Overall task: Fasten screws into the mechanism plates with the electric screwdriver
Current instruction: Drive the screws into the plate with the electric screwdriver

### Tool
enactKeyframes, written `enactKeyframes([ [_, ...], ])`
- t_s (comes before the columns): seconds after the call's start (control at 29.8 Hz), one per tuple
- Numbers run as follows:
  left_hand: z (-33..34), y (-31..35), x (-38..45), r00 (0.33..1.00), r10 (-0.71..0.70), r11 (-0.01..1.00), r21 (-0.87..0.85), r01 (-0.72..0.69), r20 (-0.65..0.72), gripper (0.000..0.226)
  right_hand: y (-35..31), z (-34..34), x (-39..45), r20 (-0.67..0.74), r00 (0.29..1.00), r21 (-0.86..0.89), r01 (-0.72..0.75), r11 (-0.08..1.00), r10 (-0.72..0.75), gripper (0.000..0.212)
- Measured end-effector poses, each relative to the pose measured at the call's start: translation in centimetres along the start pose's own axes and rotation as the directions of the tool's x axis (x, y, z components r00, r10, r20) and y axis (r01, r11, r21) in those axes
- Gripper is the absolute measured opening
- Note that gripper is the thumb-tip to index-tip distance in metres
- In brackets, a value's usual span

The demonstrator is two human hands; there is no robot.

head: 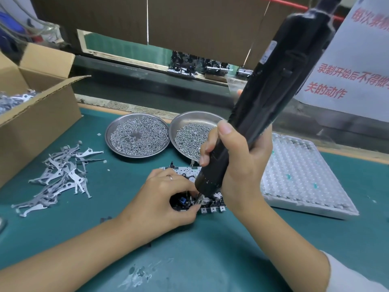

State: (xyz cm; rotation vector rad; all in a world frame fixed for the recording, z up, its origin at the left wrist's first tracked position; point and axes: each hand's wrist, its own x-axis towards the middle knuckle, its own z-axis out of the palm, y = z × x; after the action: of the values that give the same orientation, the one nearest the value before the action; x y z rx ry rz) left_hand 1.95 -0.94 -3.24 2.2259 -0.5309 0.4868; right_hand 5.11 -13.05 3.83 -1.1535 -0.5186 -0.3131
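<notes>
Right hand point(235, 163) gripped black cylindrical electric screwdriver point(273, 98), tilted over perforated silver metal mechanism plate point(183, 172); left hand point(166, 199) pinched plate's near edge.

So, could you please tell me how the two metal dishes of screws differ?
The left dish lies flat and in full view; the right dish is tilted and partly hidden behind the right hand and the screwdriver. The left dish's contents spread almost rim to rim, leaving a bare patch in the middle; the right dish's lie heaped low, its upper part bare. Both are round, shallow and shiny, on the green mat.
</notes>
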Motion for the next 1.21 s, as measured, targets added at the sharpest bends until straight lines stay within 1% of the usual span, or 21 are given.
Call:
enactKeyframes([
  [0.47,-0.09,0.12,0.03,1.0,-0.026,1.0,-0.01,0.026,0.003,0.015,0.06,0.01,-0.02,-0.015,1.0,-0.004,0.001,1.0,-0.001,0.023],
  [1.01,-0.17,0.28,0.16,1.0,-0.01,1.0,-0.017,0.009,-0.005,0.012,-0.08,-0.04,-0.04,-0.004,1.0,0.003,0.011,1.0,-0.011,0.027],
  [1.21,-0.09,0.21,0.06,1.0,-0.011,1.0,-0.026,0.011,-0.004,0.011,0.02,0.03,-0.24,-0.013,1.0,0.006,-0.007,1.0,0.007,0.03],
])
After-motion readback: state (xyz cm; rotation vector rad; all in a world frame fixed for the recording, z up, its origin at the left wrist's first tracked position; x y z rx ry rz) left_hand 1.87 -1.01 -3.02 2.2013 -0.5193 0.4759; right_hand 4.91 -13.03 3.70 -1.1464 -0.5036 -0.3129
